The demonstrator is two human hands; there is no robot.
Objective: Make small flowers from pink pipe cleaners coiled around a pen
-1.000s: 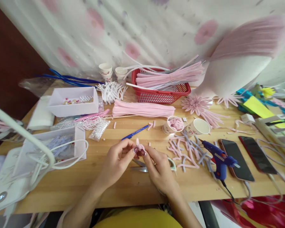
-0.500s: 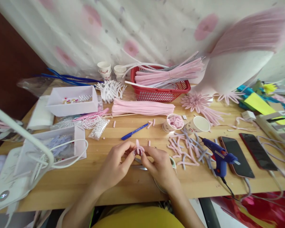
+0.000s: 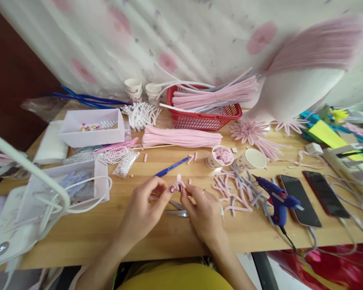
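Observation:
Over the wooden table [image 3: 157, 237], my left hand [image 3: 145, 207] and my right hand [image 3: 204, 211] meet fingertip to fingertip. Both pinch a small bent piece of pink pipe cleaner [image 3: 179, 184] between thumbs and forefingers. Scissors [image 3: 177, 209] lie on the table just under my hands, partly hidden by them. A blue pen [image 3: 171, 167] lies a little beyond my left hand. To the right of my right hand is a heap of cut pink and lilac pipe cleaner pieces [image 3: 237, 189].
A blue glue gun [image 3: 275, 199] and two phones [image 3: 308, 195] lie at right. Two paper cups [image 3: 222, 156], a pink pipe cleaner bundle [image 3: 181, 138] and a red basket [image 3: 202, 119] sit behind. White boxes [image 3: 92, 129] and bead bags are at left.
The pink piece has been turned and bent between my fingertips. Both hands stay in about the same place over the scissors.

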